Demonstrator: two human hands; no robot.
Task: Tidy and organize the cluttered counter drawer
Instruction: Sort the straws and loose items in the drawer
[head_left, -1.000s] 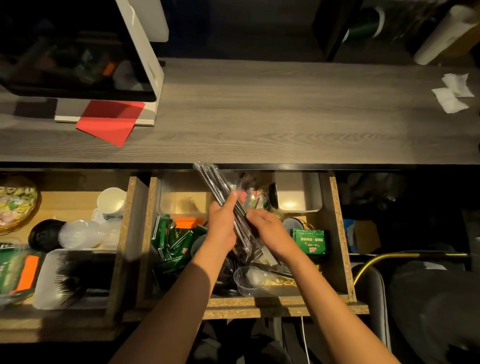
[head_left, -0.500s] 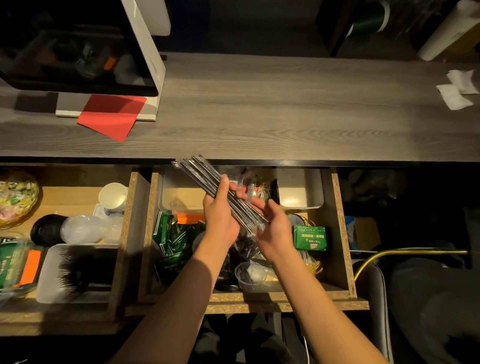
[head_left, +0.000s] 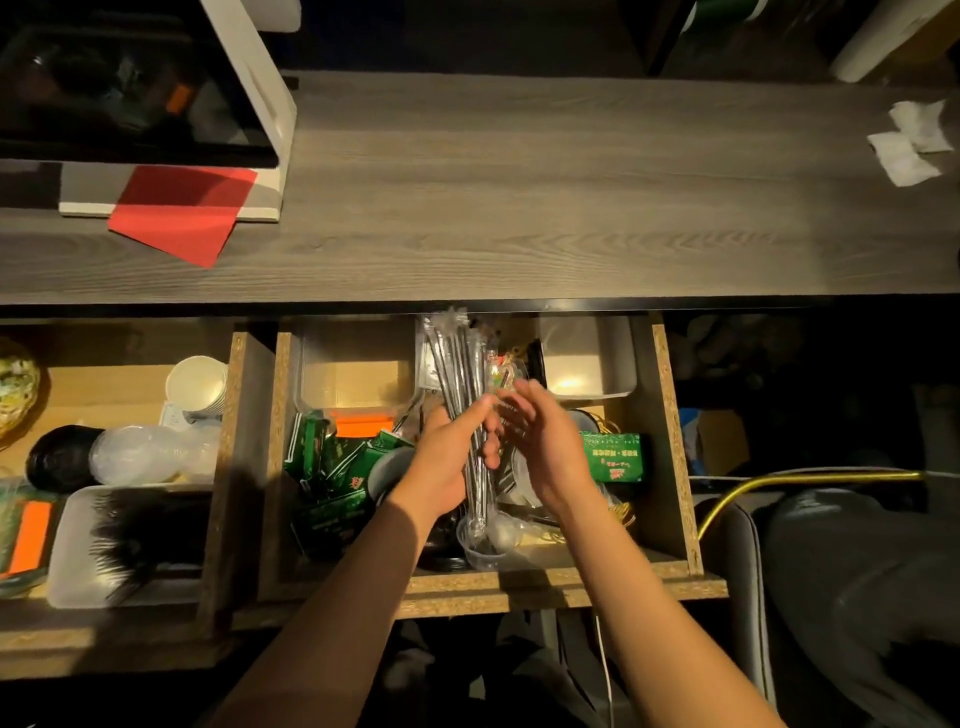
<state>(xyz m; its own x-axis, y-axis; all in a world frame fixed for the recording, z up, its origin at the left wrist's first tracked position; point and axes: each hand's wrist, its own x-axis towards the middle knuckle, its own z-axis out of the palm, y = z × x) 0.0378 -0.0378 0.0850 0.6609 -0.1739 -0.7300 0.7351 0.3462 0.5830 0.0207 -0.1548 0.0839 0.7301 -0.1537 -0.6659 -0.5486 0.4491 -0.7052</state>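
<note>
Both hands work over the open drawer (head_left: 670, 441): the left hand (head_left: 441, 457) grips the wrapped straws (head_left: 457, 374) upright, the right hand (head_left: 545, 441) open beside them; best square their ends before laying them flat

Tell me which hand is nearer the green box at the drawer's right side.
Right. The right hand hovers just left of the green box, almost beside it; the left hand grips the bundle of wrapped straws farther left, mid-drawer.

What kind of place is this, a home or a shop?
Probably a café or takeaway counter: a stack of paper cups, clear plastic lids, a bundle of wrapped straws in the left hand, and a screen on the counter.
</note>
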